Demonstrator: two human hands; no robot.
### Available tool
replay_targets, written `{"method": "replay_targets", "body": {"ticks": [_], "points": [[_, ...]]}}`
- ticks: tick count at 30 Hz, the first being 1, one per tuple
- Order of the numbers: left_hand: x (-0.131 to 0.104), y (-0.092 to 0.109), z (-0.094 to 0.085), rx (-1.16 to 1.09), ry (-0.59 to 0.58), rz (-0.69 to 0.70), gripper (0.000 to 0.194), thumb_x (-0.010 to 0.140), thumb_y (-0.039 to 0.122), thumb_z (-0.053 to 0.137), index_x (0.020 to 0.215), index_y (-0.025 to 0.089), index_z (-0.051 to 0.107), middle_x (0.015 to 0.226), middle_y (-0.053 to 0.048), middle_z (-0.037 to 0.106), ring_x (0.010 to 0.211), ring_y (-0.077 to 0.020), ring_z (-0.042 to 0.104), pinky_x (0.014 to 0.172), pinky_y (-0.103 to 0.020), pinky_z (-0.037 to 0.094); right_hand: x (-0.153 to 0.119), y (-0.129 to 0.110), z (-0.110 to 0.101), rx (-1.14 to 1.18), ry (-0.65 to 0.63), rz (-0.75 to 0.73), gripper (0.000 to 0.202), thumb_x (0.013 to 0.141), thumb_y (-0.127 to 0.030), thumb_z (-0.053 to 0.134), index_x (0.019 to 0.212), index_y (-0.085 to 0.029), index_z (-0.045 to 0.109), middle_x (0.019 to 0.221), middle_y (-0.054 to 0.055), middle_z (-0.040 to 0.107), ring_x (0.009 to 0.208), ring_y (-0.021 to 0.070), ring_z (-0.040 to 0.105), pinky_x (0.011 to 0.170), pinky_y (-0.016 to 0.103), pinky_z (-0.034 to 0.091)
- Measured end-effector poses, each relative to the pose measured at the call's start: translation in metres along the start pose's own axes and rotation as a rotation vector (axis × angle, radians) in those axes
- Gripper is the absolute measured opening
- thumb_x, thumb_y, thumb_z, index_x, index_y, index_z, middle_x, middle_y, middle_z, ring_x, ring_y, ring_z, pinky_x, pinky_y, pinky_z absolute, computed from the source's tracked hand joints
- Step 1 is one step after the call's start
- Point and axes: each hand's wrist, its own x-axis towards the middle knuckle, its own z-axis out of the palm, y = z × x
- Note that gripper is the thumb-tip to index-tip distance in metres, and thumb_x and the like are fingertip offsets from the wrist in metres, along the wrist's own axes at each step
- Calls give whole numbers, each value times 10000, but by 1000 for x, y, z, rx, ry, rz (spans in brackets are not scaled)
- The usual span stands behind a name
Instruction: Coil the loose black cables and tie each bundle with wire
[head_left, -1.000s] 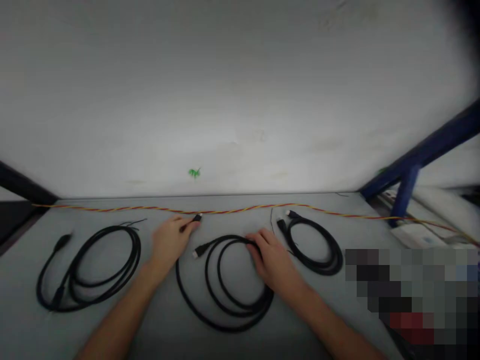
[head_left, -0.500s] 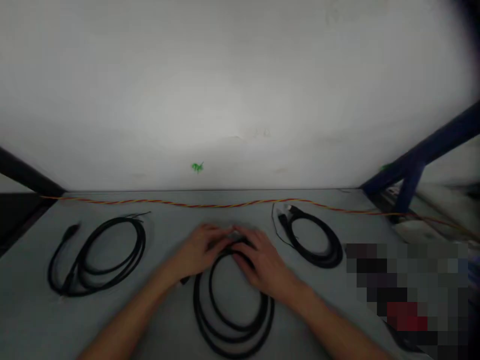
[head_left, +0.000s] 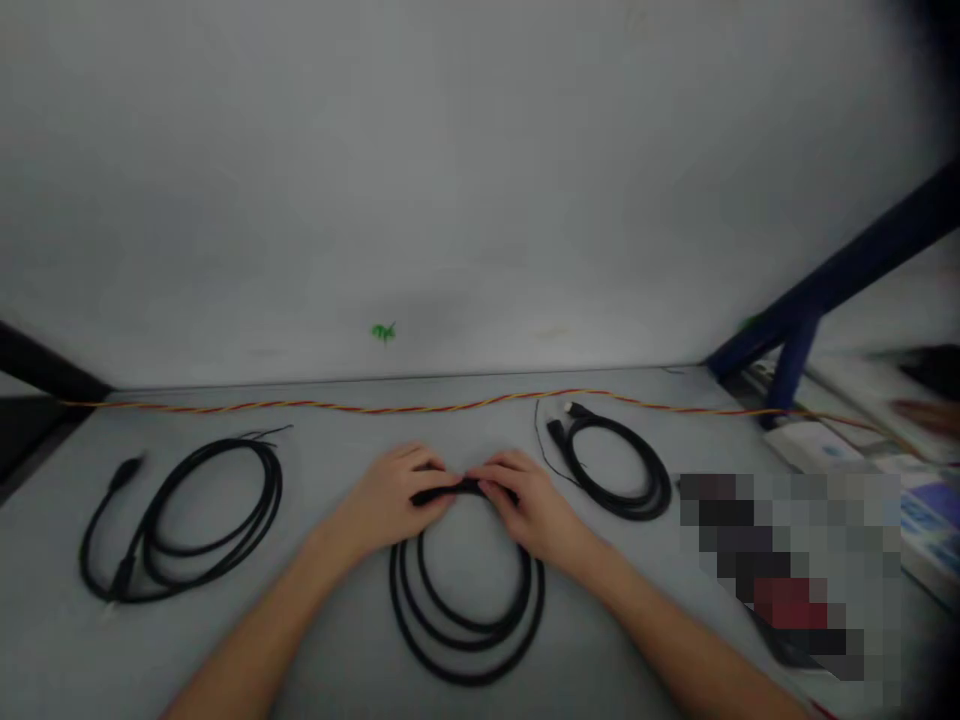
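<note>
Grey tabletop (head_left: 337,630), lower centre of frame: left hand (head_left: 386,500) has moved in beside right hand (head_left: 538,505), both pinching the top of the black cable coil (head_left: 472,681), which now sits narrower, apparently gathered.

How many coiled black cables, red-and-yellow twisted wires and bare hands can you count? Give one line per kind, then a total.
Left cable, middle cable, right cable: 3
Twisted wire: 1
Left hand, right hand: 2
Total: 6

The middle cable (head_left: 472,680) lies on the worktop (head_left: 337,640) between the left cable (head_left: 278,492) and right cable (head_left: 663,480); the cord (head_left: 375,411) runs along the far side, before the wall (head_left: 450,200).
</note>
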Motion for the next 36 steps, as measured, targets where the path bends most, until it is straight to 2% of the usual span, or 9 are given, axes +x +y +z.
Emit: {"method": "replay_targets", "body": {"ticks": [4, 8, 14, 18, 21, 23, 27, 30, 36], "points": [[0, -1, 0, 6, 0, 21, 252, 978, 224, 638, 1178, 278, 782, 1048, -67, 734, 967, -203, 658, 870, -344, 536, 4, 1, -8, -5, 9, 72, 263, 1013, -134, 553, 1128, -228, 771, 1001, 82, 715, 982, 241, 632, 897, 410, 533], [-1, -2, -3, -34, -23, -39, 214, 988, 220, 627, 1117, 241, 797, 1037, -66, 737, 949, -183, 673, 868, -305, 537, 5, 4, -16, -26, 4, 112, 293, 991, -100, 539, 1121, -216, 776, 992, 78, 711, 981, 237, 640, 887, 401, 535], [-5, -4, -12, 177, -39, -78, 196, 981, 229, 623, 1042, 259, 807, 823, -24, 691, 703, -142, 632, 660, -254, 459, 5, 16, -27, -170, 72, 157, 303, 979, -96, 527, 1096, -205, 784, 997, 93, 712, 977, 247, 644, 918, 430, 533], [-3, 5, -12, 349, -63, -87, 181, 989, 235, 617, 1058, 252, 783, 859, -32, 710, 723, -164, 660, 652, -269, 447, 5, 11, -29, -191, 58, 130, 258, 1044, -254, 543, 1200, -213, 746, 1067, 96, 713, 1036, 257, 641, 978, 447, 517], [0, 17, -9, 475, -114, -113, 191, 1015, 244, 568, 955, 199, 743, 830, -50, 706, 703, -188, 667, 630, -292, 445, 4, 0, -27, -231, 15, 90, 313, 1051, -408, 570, 1270, -237, 715, 1134, 97, 713, 1087, 269, 632, 1017, 472, 492], [2, 23, -8, 533, -139, -149, 204, 1027, 252, 549, 922, 182, 709, 804, -58, 699, 693, -208, 672, 616, -306, 445, 4, -7, -27, -259, -8, 83, 335, 1060, -436, 548, 1280, -246, 714, 1182, 99, 705, 1119, 273, 618, 1030, 482, 478], [2, 26, -6, 538, -153, -195, 163, 1025, 231, 549, 1068, 197, 702, 876, -66, 718, 712, -213, 688, 612, -301, 454, 3, -15, -29, -235, -35, 94, 355, 1075, -435, 513, 1318, -257, 699, 1206, 91, 702, 1124, 268, 612, 1033, 487, 470], [1, 23, -4, 494, -151, -210, 228, 1030, 208, 524, 1157, 221, 712, 918, -68, 726, 696, -195, 685, 625, -290, 469, 3, -13, -31, -218, -34, 84, 322, 1031, -429, 606, 1291, -276, 718, 1208, 86, 702, 1129, 262, 624, 1037, 475, 477], [-2, 15, -3, 355, -98, -265, 274, 1019, 323, 569, 1212, 246, 747, 988, -77, 761, 752, -216, 716, 688, -315, 526, 4, 3, -23, -242, -20, 33, 298, 966, -307, 725, 1263, -304, 742, 1203, 73, 718, 1108, 259, 628, 1019, 475, 492]]}}
